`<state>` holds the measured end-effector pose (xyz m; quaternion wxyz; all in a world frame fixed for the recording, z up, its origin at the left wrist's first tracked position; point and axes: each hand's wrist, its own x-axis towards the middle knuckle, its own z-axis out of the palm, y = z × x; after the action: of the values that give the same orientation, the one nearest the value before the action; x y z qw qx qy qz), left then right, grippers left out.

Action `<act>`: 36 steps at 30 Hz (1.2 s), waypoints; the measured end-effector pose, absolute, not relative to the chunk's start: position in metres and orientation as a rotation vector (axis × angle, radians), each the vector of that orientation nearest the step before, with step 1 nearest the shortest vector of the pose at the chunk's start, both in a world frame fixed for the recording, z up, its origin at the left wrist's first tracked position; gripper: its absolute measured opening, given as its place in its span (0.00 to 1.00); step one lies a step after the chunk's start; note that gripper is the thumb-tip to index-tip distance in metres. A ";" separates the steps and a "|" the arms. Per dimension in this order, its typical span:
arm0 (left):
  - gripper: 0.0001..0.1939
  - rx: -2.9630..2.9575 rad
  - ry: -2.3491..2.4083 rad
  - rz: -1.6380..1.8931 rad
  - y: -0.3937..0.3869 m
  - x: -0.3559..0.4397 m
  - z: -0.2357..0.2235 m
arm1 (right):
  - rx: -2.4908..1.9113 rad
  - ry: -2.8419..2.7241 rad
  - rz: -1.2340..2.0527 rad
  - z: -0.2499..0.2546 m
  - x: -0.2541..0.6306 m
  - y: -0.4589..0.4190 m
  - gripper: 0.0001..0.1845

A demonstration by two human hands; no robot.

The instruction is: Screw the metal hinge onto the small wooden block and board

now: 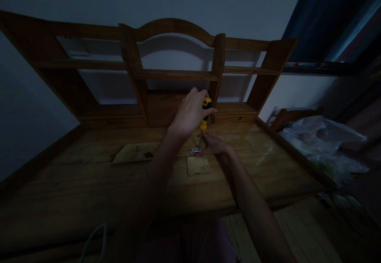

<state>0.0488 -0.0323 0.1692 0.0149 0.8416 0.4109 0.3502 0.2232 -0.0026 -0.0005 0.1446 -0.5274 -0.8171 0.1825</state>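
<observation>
My left hand (192, 112) is wrapped around the handle of a yellow-and-black screwdriver (203, 124), which points down, slightly tilted. Its shaft reaches to the right end of a small silver metal piece that looks like a hinge (195, 150); the exact tip is hard to make out. The metal piece lies on a long wooden board (135, 152), partly hidden by my left forearm. My right hand (216, 145) grips across this board, thumb at the near edge beside the metal piece, fingers on the far side. Just in front lies a small square wooden plate (198, 165) with small holes.
All this rests on a wooden desk (258, 175) with a shelf unit (175, 74) along its back. Small thin items (86, 162) lie at the left. Plastic bags (324, 140) stand beyond the right edge, and a white cable (103, 235) loops at the front.
</observation>
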 end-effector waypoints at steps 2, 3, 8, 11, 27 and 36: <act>0.14 2.616 1.299 1.105 -0.030 0.049 0.168 | -1.523 -2.352 0.525 0.000 0.223 -0.003 0.55; 0.14 2.614 1.301 1.106 -0.028 0.049 0.167 | -1.525 -2.354 0.526 0.001 0.223 -0.003 0.55; 0.15 2.581 1.225 1.102 -0.023 0.048 0.168 | -1.531 -2.357 0.527 0.000 0.223 -0.003 0.55; 0.16 2.545 1.173 1.109 -0.023 0.048 0.168 | -1.521 -2.354 0.525 -0.001 0.223 -0.003 0.55; 0.20 2.698 1.093 0.931 -0.037 0.036 0.177 | -1.511 -2.346 0.527 -0.006 0.225 0.000 0.55; 0.15 2.709 1.148 0.874 -0.041 0.038 0.177 | -1.531 -2.375 0.514 -0.003 0.224 -0.001 0.54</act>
<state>0.0382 -0.0407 0.1771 0.0365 0.8821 0.3737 0.2845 0.2235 -0.0009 -0.0027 0.1346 -0.5282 -0.8194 0.1773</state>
